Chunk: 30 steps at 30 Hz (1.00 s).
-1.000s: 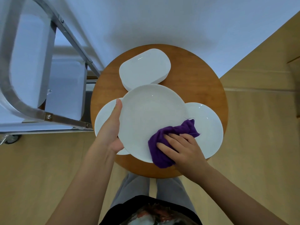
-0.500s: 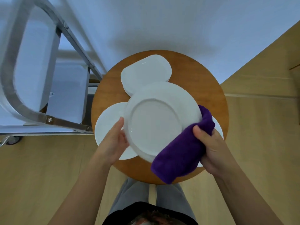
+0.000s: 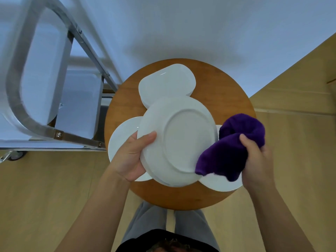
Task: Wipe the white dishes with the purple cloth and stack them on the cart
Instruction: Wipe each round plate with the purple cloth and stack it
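A large round white plate (image 3: 183, 140) is held above the round wooden table (image 3: 227, 99), underside facing me. My left hand (image 3: 132, 157) grips its left rim, thumb on the underside. My right hand (image 3: 256, 160) holds the bunched purple cloth (image 3: 231, 151) against the plate's right edge. Under it on the table lie a round white plate (image 3: 121, 139) at the left, another round plate (image 3: 220, 184) at the right, mostly hidden, and a rounded-rectangular white dish (image 3: 167, 82) at the back.
The metal cart (image 3: 36, 124) with white shelves stands left of the table, its frame bar close to the table's left edge; a caster (image 3: 15, 155) shows below. Wooden floor surrounds the table and a white wall lies behind.
The plate was flipped from face up to underside up. My right hand moved the cloth from the plate's face to its right edge, and my left thumb now lies on the underside.
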Each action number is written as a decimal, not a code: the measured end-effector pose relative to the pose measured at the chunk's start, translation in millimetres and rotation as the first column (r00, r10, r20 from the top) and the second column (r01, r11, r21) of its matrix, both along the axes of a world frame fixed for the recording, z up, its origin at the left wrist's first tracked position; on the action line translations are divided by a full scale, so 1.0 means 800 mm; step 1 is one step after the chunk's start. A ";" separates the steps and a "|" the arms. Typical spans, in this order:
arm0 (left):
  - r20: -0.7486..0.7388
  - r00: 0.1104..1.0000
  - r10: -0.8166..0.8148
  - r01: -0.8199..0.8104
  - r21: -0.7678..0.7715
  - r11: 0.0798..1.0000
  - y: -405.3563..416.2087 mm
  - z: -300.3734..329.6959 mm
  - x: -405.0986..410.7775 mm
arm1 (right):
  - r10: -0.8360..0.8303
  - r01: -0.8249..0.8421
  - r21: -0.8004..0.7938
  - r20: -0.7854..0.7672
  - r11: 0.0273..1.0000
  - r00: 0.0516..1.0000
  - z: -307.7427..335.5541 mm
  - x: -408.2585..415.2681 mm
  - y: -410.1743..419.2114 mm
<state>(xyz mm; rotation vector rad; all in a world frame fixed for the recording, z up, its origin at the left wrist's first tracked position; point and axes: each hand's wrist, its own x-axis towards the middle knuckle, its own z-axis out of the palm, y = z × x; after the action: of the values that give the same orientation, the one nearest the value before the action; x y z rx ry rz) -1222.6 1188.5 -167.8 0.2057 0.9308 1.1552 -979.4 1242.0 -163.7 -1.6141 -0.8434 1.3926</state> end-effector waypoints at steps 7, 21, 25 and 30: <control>-0.340 0.904 -0.260 0.278 0.007 0.960 0.018 0.035 0.010 | 0.714 -0.730 0.244 0.165 0.639 0.681 0.053 -0.063 -0.003; -0.431 0.828 -0.360 0.446 0.115 0.888 -0.002 0.047 0.010 | 0.513 -0.776 0.389 0.590 0.496 0.624 0.027 -0.081 0.046; -0.286 0.923 -0.257 0.300 0.118 0.947 -0.010 0.045 -0.004 | 0.644 -0.740 0.288 0.366 0.608 0.672 0.028 -0.061 0.050; -0.154 0.974 -0.164 0.184 0.123 0.975 -0.012 0.042 -0.006 | 0.648 -0.697 0.188 0.263 0.692 0.715 0.018 -0.045 0.041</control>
<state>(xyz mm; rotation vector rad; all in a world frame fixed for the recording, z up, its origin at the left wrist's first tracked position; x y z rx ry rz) -1227.3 1178.9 -133.8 0.4780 0.9396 1.0517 -1015.2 1275.0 -149.6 -1.2537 -1.8001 1.5247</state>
